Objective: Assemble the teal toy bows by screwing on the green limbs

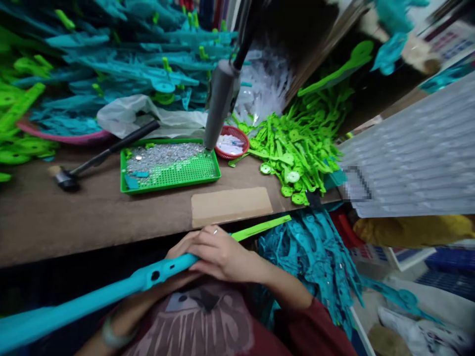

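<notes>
My hands are together in front of my body, wrapped around a long teal plastic part [154,274] that reaches out to the lower left and has holes near its end. My right hand [226,254], with a ring on one finger, lies over my left hand [180,247], whose fingers are partly hidden. A flat lime-green plastic strip [263,227] sticks out from my grip to the right; where it meets the teal part is covered by my fingers. Beyond the hands, a flat piece of cardboard [232,205] lies at the bench edge.
A grey electric screwdriver [220,104] hangs over a green tray [170,188] of small screws. A hammer [107,153] lies left of it. Behind are teal parts [141,64] and a red basket [233,154]. Lime-green parts [293,148] pile up right; more teal parts [315,252] lie below.
</notes>
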A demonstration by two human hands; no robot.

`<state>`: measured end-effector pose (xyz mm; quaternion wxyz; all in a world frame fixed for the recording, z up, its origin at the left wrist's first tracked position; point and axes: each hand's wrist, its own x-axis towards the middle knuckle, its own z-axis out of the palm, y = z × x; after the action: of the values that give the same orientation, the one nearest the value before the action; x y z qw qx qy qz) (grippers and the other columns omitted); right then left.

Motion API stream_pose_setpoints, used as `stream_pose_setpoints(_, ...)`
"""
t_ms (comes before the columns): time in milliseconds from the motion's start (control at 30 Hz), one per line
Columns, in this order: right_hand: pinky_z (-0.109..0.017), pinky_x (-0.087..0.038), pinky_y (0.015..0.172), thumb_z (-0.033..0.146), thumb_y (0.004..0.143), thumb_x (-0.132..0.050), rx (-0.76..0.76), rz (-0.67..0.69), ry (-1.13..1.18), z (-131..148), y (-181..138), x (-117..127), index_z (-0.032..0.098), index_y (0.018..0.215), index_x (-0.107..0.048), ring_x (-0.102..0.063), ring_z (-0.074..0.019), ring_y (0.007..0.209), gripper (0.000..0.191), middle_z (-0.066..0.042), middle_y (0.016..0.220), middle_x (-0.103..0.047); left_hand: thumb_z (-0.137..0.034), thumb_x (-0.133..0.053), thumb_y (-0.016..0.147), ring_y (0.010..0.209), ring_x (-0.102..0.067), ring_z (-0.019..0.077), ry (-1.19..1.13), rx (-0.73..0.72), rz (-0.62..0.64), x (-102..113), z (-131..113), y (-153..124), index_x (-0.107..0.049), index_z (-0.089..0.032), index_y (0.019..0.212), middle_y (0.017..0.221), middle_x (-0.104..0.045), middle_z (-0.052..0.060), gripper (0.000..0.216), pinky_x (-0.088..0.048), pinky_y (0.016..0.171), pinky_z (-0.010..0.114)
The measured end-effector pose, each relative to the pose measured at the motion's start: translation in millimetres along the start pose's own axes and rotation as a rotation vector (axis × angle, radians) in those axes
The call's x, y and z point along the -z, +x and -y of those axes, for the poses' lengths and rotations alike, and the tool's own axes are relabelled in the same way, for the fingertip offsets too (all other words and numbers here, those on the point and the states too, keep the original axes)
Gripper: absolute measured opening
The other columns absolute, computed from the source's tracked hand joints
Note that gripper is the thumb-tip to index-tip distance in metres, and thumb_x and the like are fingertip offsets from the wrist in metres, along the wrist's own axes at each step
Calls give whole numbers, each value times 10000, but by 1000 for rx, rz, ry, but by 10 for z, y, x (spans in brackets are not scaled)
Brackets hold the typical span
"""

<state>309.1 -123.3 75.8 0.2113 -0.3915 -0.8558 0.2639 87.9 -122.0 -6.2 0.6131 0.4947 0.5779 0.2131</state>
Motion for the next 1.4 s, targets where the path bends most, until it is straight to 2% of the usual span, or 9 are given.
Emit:
stream_pose_setpoints(167,-326,-500,964,436,979,-581,-83,132,53,-218,-49,470,164,1309,-568,-582,-195,1100,428,-109,1182,-630,-458,-495,930,1108,-695,228,-11,-138,73,-443,-245,183,-795,-192,916,797,-785,70,401,-536,969,299)
stream_pose_setpoints(300,-401,-502,959,382,970,-611,-295,-208,-140,-209,-57,984,182,1224,-588,-589,-224,1106,324,-105,1147,-635,-521,-612,863,1182,-671,263,-39,-200,122,-631,-268,191,-797,-228,960,871,-797,61,359,-480,1089,362)
stream_pose_setpoints(533,-397,-531,827,310,1013,-517,19,35,-376,-30,941,1012,138,1000,-636,-608,-233,954,209,-104,987,-636,-643,-640,818,1073,-706,344,-195,-98,56,-694,-291,190,-771,-201,882,942,-797,87,465,-454,1095,464)
stream_pose_setpoints(767,-540,-525,986,332,1029,-455,-183,-1032,-284,-511,1149,1205,202,1168,-556,-483,-308,1333,216,-130,1243,-505,-675,-683,779,1027,-696,337,-309,-61,64,-782,-244,159,-767,-183,864,994,-789,109,506,-394,1131,469)
stream_pose_setpoints(833,-549,-549,959,387,1031,-436,-240,-1141,-171,-760,1016,1268,194,1235,-535,-463,-312,1388,298,-136,1295,-488,-652,-736,741,990,-698,333,-347,-61,79,-824,-248,118,-768,-184,820,955,-790,110,476,-399,1126,480)
stream_pose_setpoints(967,-242,-550,823,519,960,-451,-156,-931,148,-1253,1095,1341,111,1022,-592,-646,-129,1155,437,25,1121,-623,-608,-773,735,995,-715,318,-564,54,269,-1017,-321,75,-773,-171,882,994,-789,119,461,-498,1036,493)
stream_pose_setpoints(1167,-156,-438,687,474,691,154,-162,-506,438,-1236,1456,1333,73,697,-398,-639,10,893,682,155,882,-587,-534,-822,725,1157,-679,312,-698,176,471,-1247,-448,278,-765,-167,1020,1169,-759,139,475,-521,1029,473)
stream_pose_setpoints(1300,-158,-526,670,654,842,-472,-261,-437,681,-887,1012,1143,160,940,-550,-618,-5,684,510,117,738,-578,-523,-847,697,1205,-656,346,-705,206,512,-1276,-523,385,-772,-154,1020,1192,-748,162,496,-512,1038,508)
stream_pose_setpoints(1400,-251,-565,595,695,784,-641,-363,-727,786,-675,371,891,239,1008,-524,-575,-81,578,521,78,679,-536,-569,-817,719,1231,-639,357,-778,203,458,-1325,-557,385,-769,-142,1031,1199,-744,168,531,-497,1054,522)
